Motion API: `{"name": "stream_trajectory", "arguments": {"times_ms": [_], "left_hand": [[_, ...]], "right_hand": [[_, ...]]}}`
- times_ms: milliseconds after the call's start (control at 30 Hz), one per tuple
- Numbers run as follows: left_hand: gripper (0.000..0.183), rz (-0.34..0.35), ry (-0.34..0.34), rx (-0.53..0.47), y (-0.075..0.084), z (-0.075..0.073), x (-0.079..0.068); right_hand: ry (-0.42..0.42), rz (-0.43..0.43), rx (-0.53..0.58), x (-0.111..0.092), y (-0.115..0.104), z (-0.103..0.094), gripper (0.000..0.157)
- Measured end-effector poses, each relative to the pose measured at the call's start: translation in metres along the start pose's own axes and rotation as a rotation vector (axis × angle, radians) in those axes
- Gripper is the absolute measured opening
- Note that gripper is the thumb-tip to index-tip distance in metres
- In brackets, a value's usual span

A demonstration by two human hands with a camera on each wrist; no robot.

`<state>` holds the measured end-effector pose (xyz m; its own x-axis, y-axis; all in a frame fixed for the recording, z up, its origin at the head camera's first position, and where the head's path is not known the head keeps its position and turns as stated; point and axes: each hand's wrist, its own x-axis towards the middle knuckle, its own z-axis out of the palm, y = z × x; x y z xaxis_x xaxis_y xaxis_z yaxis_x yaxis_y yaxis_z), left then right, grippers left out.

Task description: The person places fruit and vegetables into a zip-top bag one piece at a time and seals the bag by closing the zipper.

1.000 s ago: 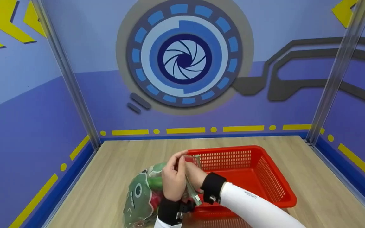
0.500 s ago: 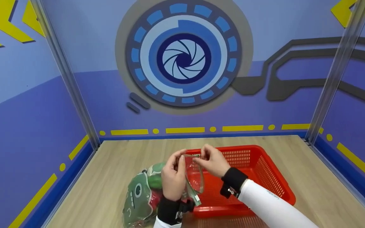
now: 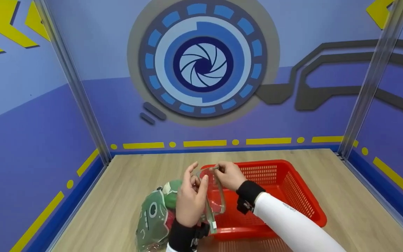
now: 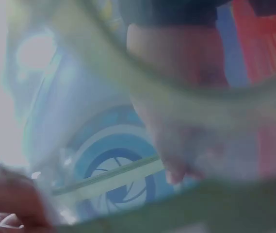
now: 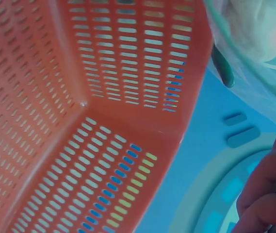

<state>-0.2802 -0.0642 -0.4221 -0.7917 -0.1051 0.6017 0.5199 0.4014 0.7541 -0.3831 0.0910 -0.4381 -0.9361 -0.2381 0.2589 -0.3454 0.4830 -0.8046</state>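
Observation:
A clear zip bag (image 3: 152, 220) with a green cartoon-monster print stands on the table to the left of the red basket (image 3: 257, 231). Its mouth gapes, edged by greenish zip strips with a white slider (image 3: 214, 224) low down. My left hand (image 3: 191, 203) holds the near-left side of the mouth, forefinger raised and thumb apart from it. My right hand (image 3: 231, 175) pinches the far end of the zip edge over the basket. Inside the bag are a green rounded thing (image 3: 171, 199) and, in the right wrist view, a pale round one (image 5: 261, 29).
The basket's slotted wall (image 5: 133, 53) fills much of the right wrist view, close beside the bag. Wooden table (image 3: 124, 175) extends around both. Blue panels with a round emblem (image 3: 203, 66) enclose the back and sides.
My right hand came out of the bag mouth, rose to its far edge, and now pinches it. My left fingers have spread, and the slider end has shifted slightly left and down.

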Motion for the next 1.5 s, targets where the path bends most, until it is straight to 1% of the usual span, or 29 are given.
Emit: {"name": "stream_trajectory", "arguments": {"times_ms": [67, 167, 233, 300, 367, 400, 433, 500, 533, 600, 633, 700, 800, 867, 967, 1067, 1100, 1200, 1300, 1400, 1500], "left_hand": [[0.050, 0.026, -0.007, 0.141, 0.005, -0.005, -0.007], [0.061, 0.098, -0.006, 0.387, 0.013, -0.011, -0.022], [0.070, 0.103, -0.056, 0.527, 0.018, -0.015, -0.034], [0.079, 0.108, -0.140, 0.651, 0.022, -0.017, -0.046], [0.081, 0.075, -0.263, 0.731, 0.025, -0.019, -0.053], [0.077, 0.072, -0.297, 0.765, 0.025, -0.020, -0.056], [0.072, 0.082, -0.313, 0.793, 0.025, -0.021, -0.057], [0.064, 0.097, -0.316, 0.821, 0.024, -0.025, -0.056], [0.060, 0.110, -0.300, 0.817, 0.024, -0.028, -0.054], [0.051, 0.147, -0.236, 0.797, 0.023, -0.036, -0.049], [0.046, 0.150, -0.215, 0.784, 0.023, -0.041, -0.046], [0.039, 0.135, -0.177, 0.745, 0.024, -0.054, -0.038], [0.031, 0.088, -0.108, 0.674, 0.026, -0.074, -0.026], [0.029, 0.030, -0.078, 0.621, 0.030, -0.086, -0.018], [0.030, -0.052, -0.034, 0.551, 0.037, -0.102, -0.006], [0.034, -0.075, 0.024, 0.532, 0.043, -0.115, 0.003], [0.035, -0.068, 0.050, 0.534, 0.044, -0.119, 0.005], [0.034, -0.036, 0.148, 0.551, 0.045, -0.126, 0.010], [0.025, -0.036, 0.236, 0.575, 0.045, -0.129, 0.012], [0.016, -0.052, 0.300, 0.615, 0.043, -0.130, 0.011], [0.011, -0.057, 0.338, 0.643, 0.039, -0.131, 0.011]], "right_hand": [[0.004, -0.001, 0.003, 0.002, -0.005, 0.000, 0.019], [0.009, 0.007, 0.009, 0.006, -0.009, -0.001, 0.021], [0.013, 0.023, 0.006, 0.008, -0.011, -0.001, 0.022], [0.017, 0.039, 0.000, 0.011, -0.013, -0.002, 0.023], [0.015, 0.049, -0.002, 0.013, -0.015, -0.003, 0.023], [0.012, 0.050, -0.006, 0.014, -0.016, -0.004, 0.024], [0.008, 0.047, -0.004, 0.016, -0.017, -0.005, 0.024], [-0.003, 0.038, 0.002, 0.018, -0.020, -0.007, 0.026], [-0.008, 0.036, 0.006, 0.020, -0.021, -0.008, 0.027], [-0.018, 0.033, 0.021, 0.023, -0.025, -0.010, 0.029], [-0.015, 0.034, 0.030, 0.025, -0.027, -0.011, 0.028], [-0.006, 0.035, 0.038, 0.029, -0.033, -0.013, 0.027], [0.003, 0.029, 0.041, 0.036, -0.044, -0.016, 0.023], [0.006, 0.017, 0.034, 0.042, -0.052, -0.017, 0.023], [0.013, 0.012, 0.050, 0.049, -0.066, -0.020, 0.023], [0.030, 0.007, 0.078, 0.054, -0.080, -0.022, 0.024], [0.034, 0.004, 0.090, 0.056, -0.084, -0.023, 0.024], [0.048, -0.011, 0.114, 0.060, -0.094, -0.024, 0.025], [0.056, -0.010, 0.135, 0.064, -0.100, -0.022, 0.027], [0.028, 0.034, 0.186, 0.067, -0.101, -0.018, 0.026], [-0.023, 0.105, 0.289, 0.069, -0.099, -0.014, 0.025]]}}
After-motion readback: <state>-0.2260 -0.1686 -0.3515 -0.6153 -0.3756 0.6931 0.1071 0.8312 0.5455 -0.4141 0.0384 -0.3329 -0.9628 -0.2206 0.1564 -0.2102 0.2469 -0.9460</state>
